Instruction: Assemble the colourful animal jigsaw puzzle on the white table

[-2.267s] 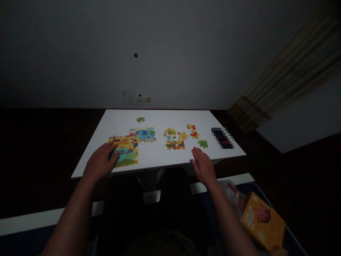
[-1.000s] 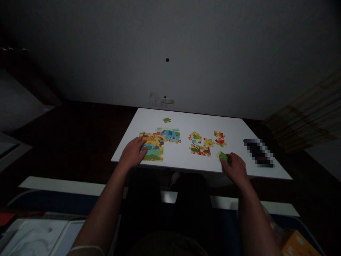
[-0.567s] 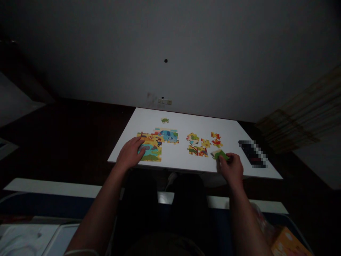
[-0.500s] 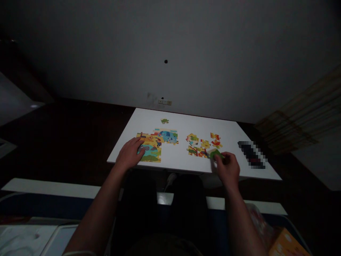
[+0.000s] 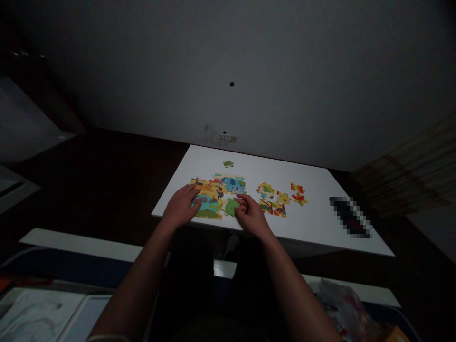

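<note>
A white tabletop [image 5: 320, 228] is seen in a dim room. An assembled puzzle section [image 5: 213, 197] lies near its front edge. The left hand [image 5: 181, 208] is laid flat on the left part of that section. A green puzzle piece [image 5: 231, 207] is pinched by the right hand [image 5: 251, 216] and set just against the section's right edge. Loose pieces [image 5: 280, 197] are scattered to the right of the section, and a small green piece [image 5: 228, 164] lies beyond it.

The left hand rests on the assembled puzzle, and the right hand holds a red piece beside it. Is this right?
Not quite. The piece at the right hand is green, as the head view shows. The left hand does rest on the assembled puzzle.
</note>
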